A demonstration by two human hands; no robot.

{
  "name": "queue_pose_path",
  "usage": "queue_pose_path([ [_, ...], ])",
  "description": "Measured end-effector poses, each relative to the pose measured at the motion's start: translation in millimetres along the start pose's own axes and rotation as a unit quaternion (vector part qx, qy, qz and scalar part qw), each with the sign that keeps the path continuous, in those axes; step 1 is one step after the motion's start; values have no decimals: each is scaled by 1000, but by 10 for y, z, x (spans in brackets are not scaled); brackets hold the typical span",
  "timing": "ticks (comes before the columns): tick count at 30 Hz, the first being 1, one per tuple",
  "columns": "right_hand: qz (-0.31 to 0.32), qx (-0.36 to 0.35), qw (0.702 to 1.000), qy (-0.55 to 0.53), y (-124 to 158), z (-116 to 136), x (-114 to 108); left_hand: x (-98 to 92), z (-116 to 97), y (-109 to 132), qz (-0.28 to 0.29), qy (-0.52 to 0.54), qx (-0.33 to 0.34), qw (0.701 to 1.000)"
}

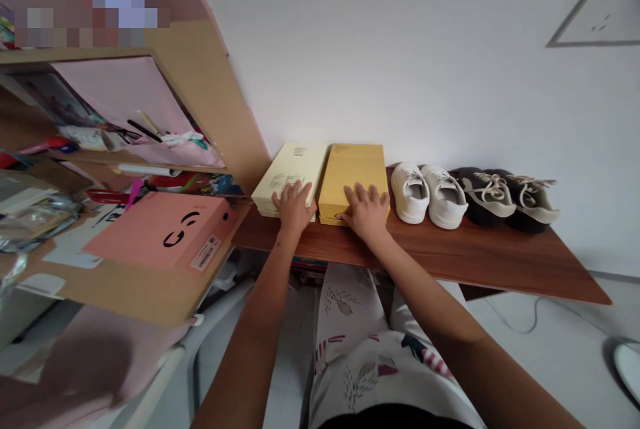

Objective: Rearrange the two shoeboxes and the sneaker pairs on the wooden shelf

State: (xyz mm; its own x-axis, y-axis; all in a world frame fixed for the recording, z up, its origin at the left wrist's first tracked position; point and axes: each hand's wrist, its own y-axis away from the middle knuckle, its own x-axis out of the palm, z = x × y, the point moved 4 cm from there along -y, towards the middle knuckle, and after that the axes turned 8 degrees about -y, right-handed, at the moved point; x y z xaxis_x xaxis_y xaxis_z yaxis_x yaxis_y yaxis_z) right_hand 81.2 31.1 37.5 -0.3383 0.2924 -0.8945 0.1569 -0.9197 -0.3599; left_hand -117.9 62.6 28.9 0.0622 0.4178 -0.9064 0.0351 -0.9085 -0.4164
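Note:
My left hand [294, 205] lies palm down on the near end of a cream shoebox [293, 172], its fingers spread. My right hand [367, 211] rests the same way on the near end of a yellow shoebox [351, 172]. Both boxes lie flat, side by side, on a brown wooden shelf [475, 263]. Neither hand visibly wraps around its box. A pair of white sneakers [427, 194] stands just right of the yellow box, and a pair of dark sneakers with pale laces [505, 199] stands beyond them.
A pink box [165, 232] with a drawn face lies on a wooden shelf unit [200, 92] at the left, among pens and packets. A white wall rises behind the shoes, with a wall socket plate [597, 12] high at the right. My patterned trousers [357, 349] show below the shelf.

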Motion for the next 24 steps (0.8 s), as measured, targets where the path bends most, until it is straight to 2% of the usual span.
queue_pose_path([
  [9,-11,9,1000,-2,-8,25,-22,11,-8,-48,-4,-17,-4,1000],
  [16,-17,17,1000,-19,52,-51,-61,-2,-31,-37,-21,-17,-4,1000],
  [24,-2,14,999,-33,-39,-119,-96,-39,-46,-48,-6,2,-23,1000],
])
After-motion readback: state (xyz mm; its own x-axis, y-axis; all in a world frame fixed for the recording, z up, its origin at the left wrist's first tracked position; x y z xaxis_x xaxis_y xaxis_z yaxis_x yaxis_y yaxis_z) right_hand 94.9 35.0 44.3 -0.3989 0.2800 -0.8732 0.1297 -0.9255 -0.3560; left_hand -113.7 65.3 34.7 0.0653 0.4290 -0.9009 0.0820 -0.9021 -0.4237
